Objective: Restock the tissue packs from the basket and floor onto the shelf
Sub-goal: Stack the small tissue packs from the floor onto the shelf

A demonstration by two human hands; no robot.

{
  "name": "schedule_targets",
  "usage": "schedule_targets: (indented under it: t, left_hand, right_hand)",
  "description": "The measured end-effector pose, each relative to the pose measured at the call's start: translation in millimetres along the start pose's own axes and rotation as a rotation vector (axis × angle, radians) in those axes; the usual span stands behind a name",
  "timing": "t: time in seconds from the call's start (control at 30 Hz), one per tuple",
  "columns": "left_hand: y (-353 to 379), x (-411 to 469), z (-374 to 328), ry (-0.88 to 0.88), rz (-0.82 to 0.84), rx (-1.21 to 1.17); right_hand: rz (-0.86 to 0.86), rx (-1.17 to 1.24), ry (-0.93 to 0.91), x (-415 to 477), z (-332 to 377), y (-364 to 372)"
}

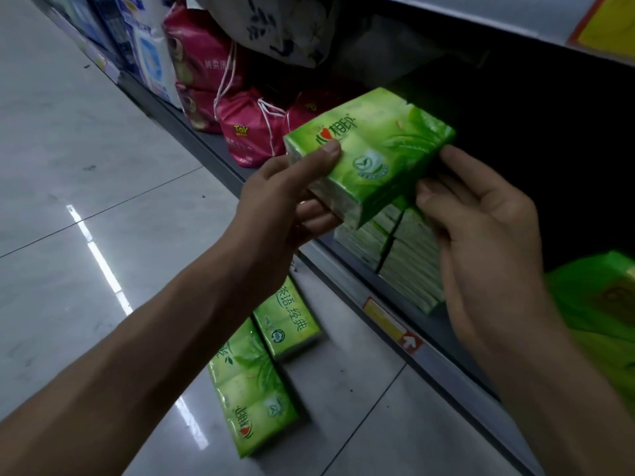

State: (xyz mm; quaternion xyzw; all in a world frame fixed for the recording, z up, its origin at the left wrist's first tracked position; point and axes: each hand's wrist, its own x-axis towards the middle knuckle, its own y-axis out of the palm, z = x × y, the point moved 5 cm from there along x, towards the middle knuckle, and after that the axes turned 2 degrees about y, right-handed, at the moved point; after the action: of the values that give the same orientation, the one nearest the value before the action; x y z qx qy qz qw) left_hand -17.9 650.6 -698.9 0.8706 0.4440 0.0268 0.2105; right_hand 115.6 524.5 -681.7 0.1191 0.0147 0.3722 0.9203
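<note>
Two hands are gripping one green tissue pack (371, 156) at frame centre, above stacked packs (405, 266) on the shelf (347, 269): left hand (285, 190) curling thumb over, fingers beneath; right hand (481, 231) pinching its right end.

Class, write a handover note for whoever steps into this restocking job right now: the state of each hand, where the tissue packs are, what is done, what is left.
Hands: the left hand grips the left end of a green tissue pack; the right hand pinches its right end.
Position: the pack is held tilted above the stack of packs on the shelf, not yet set down.
Done: some packs are stacked.
Left: place this pack, then the long floor pack and the short floor pack. The basket is not in view.
</note>
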Motion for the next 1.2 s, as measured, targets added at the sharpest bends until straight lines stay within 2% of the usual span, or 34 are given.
schedule_targets:
  t: [0.43,0.7,0.93,1.2]
  left_hand:
    - [17,21,28,-0.008,-0.071,-0.011]
    - [11,25,43,-0.06,-0.022,0.005]
    - [-12,20,39,-0.065,0.003,0.03]
    - [-37,21,36,0.155,-0.07,0.266]
  right_hand:
    - [0.037,-0.074,0.027,2,-13,-6]
    - [0.031,-0.111,0.054,-2,-28,-9]
    - [0.034,-0.182,-0.013,-11,-33,-4]
    - [-0.044,-0.318,-0.083,-12,-35,-8]
